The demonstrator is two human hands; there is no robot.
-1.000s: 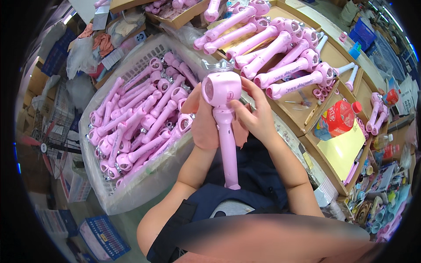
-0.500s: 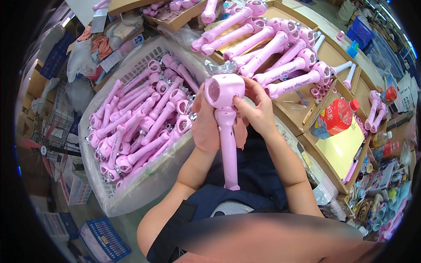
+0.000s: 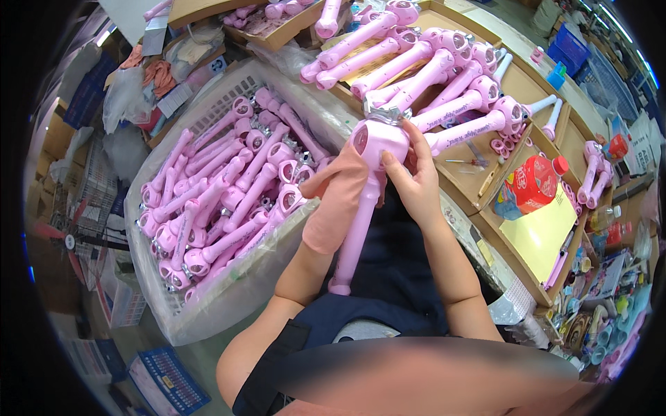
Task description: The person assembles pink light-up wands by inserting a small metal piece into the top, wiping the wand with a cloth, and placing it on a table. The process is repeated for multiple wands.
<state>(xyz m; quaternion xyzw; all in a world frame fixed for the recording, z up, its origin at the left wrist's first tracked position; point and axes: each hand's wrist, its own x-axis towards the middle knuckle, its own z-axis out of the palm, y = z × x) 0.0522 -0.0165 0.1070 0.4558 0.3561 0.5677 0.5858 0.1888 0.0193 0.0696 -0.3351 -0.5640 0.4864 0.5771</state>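
Observation:
A pink toy wand point(image 3: 354, 232) stands tilted in front of me, its round head up and its handle end close to my lap. A silver crown piece point(image 3: 387, 114) tops the head, which has a round window in its side. My left hand point(image 3: 340, 201) is wrapped in a peach cloth or glove and grips the wand at its neck; its fingers are mostly hidden. My right hand point(image 3: 415, 177) holds the right side of the head, thumb on the front and fingers reaching up beside the crown.
A lined plastic basket point(image 3: 208, 305) at left holds many similar wands. More pink wands point(image 3: 444, 69) lie on the cardboard-edged worktable at the upper right. Near them are a red-labelled bottle point(image 3: 531, 184), a yellow sheet point(image 3: 538, 239) and a screwdriver point(image 3: 468, 162).
The wand has turned and tilted, its head moving right and its lower end left. My left hand with the peach cloth has shifted right across the neck; my right hand stays on the head.

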